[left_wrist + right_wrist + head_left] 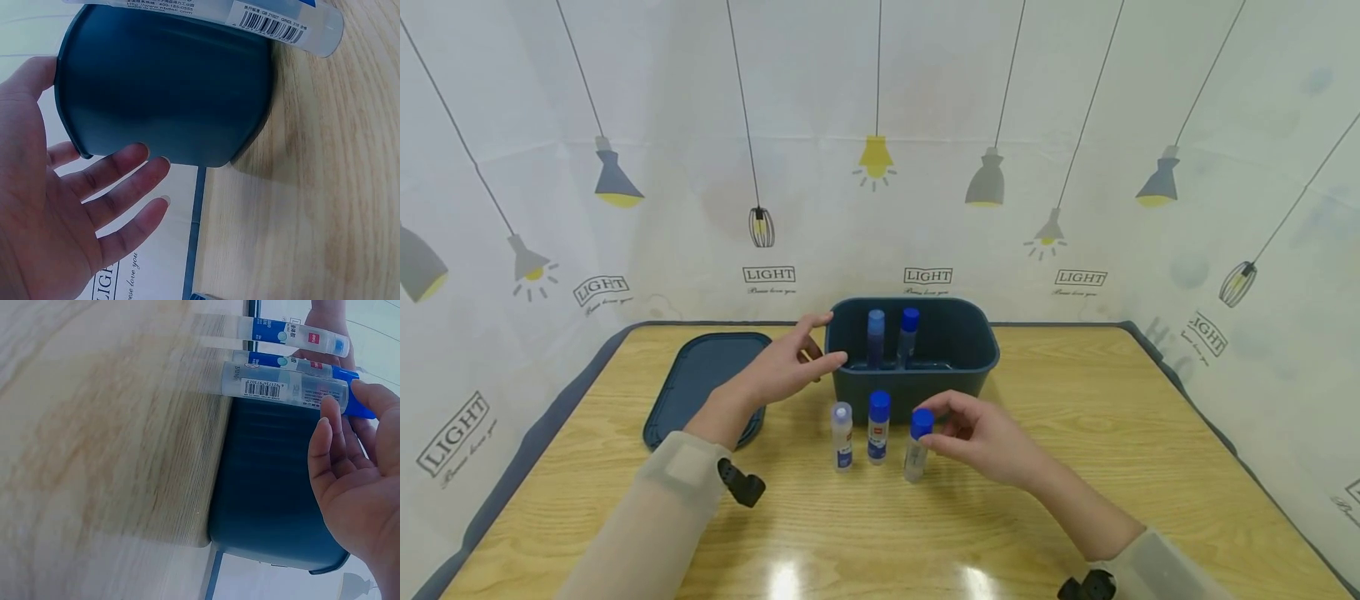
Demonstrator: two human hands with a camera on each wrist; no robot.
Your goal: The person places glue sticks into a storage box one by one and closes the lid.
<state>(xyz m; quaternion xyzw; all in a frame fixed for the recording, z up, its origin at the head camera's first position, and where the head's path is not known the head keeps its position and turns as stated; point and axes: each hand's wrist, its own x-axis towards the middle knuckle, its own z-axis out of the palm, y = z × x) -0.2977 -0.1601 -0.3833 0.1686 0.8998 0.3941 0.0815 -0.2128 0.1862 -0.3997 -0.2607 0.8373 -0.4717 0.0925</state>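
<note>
A dark blue bin (917,387) stands on the table with two capped glue bottles (876,337) upright inside. My left hand (790,362) touches its left rim, thumb in front and index finger farther back; the other fingers spread loosely in the left wrist view. Before the bin, a row of three clear glue bottles stands upright. My right hand (988,437) pinches the blue cap of the rightmost glue bottle (915,458), which tilts slightly. The middle glue bottle (878,429) has a blue cap; the left glue bottle (843,437) has a pale, translucent top.
A dark blue lid (707,375) lies flat on the wooden table (1097,400), left of the bin and partly behind my left forearm. A pale curtain (820,100) printed with lamps hangs behind the table and along both sides.
</note>
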